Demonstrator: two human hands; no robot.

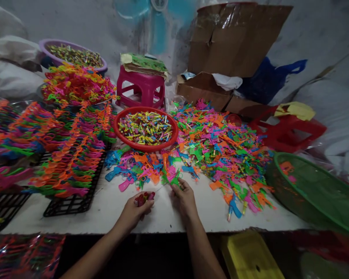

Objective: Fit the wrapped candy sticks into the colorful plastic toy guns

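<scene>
Tubes (144,198), illegibly printed, in curled left hand (137,207), right hand (185,197) pinching green toy (171,178)

The blue-bladed fan (157,29) and green oval plastic basket (301,197) were cropped by the edges; small dark-red wrapped pieces (141,199) were partly hidden by the left hand (136,209).

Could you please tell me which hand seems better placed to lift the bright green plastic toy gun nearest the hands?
Probably the right hand: it appears to touch the bright green plastic toy gun, while the left hand sits farther off, occupied with small red-and-yellow wrapped tubes.
</scene>
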